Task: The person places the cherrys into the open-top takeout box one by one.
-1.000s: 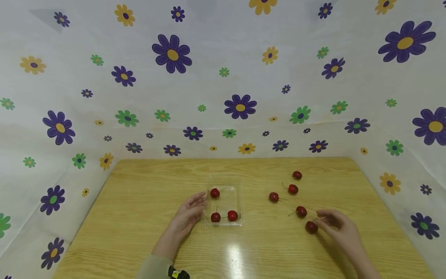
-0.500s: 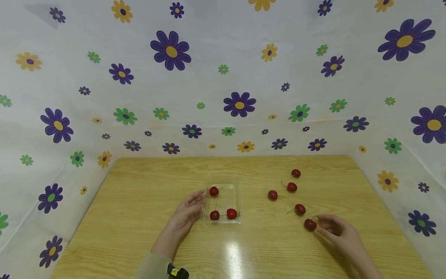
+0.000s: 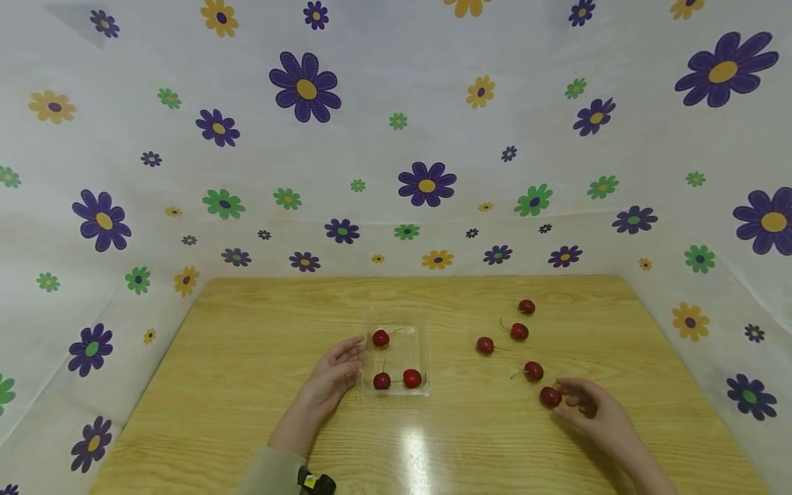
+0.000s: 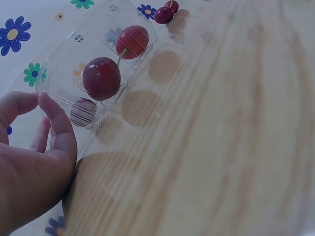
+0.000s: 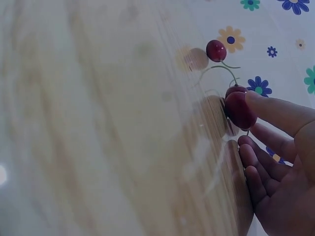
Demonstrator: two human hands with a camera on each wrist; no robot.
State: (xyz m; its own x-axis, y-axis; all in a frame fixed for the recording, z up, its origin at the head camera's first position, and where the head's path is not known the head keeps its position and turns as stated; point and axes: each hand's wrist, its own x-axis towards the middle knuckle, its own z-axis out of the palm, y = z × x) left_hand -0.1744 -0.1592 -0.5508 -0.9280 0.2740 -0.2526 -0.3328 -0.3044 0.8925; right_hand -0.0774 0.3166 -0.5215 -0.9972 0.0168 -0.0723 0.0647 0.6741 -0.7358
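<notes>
A clear plastic box [image 3: 396, 395] stands left of the middle of the wooden table, with 3 stemmed cherries in it. One cherry [image 3: 380, 337] lies at the back left, and two cherries, including a bright one [image 3: 412, 378], lie along the front. My left hand [image 3: 331, 378] rests beside the box, relaxed fingertips touching its left wall. On the right, my right hand [image 3: 597, 416] has thumb and forefinger around the nearest loose cherry [image 3: 550, 397], which sits low at the table. The right wrist view shows the thumb against that dark cherry [image 5: 240, 111], with the other fingers loosely bent.
Several more cherries lie right of the box: one just behind the held one [image 3: 533, 371], one nearer the box [image 3: 485, 345], another [image 3: 519, 331] and the farthest [image 3: 526, 306]. A flower-printed white cloth [image 3: 371, 151] encloses the table [image 3: 260, 330] at back and sides.
My right hand's fingers have moved from the stem side of the nearest cherry closer around its body. The left hand and the box have stayed in place; the view shifted slightly.
</notes>
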